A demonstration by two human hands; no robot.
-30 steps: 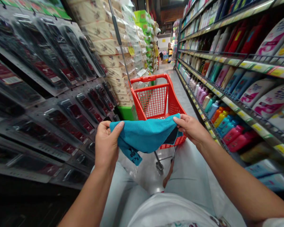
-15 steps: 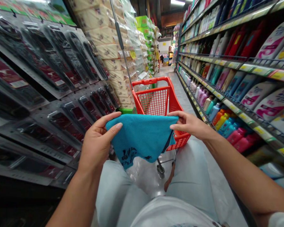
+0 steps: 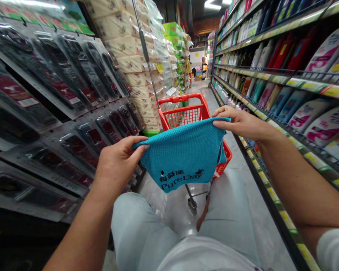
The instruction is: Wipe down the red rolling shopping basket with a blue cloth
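A blue mesh-textured cloth (image 3: pixel 180 150) hangs stretched between my two hands, with dark lettering "PureDay" and Chinese characters near its lower edge. My left hand (image 3: pixel 121 158) pinches its upper left corner between thumb and fingers. The upper right corner is gripped by my right hand (image 3: pixel 237 121), which sits higher than the left, so the top edge slants. Behind the cloth stands a red shopping basket cart (image 3: pixel 183 98), partly hidden by it. My knees in light blue trousers (image 3: pixel 138 214) are on either side below.
Packaged dark items (image 3: pixel 53 67) hang on a rack at the left. Beyond them rise stacked tissue packs (image 3: pixel 138 79). Shelves of bottles (image 3: pixel 293 105) line the right side. The grey tiled floor (image 3: pixel 245 180) runs down the aisle, and a caster wheel (image 3: pixel 192 203) shows under the cart.
My right hand has risen and moved outward to the right, tilting the cloth's top edge. The cloth is spread wider and its printed lettering now shows plainly. My left hand has dropped slightly.
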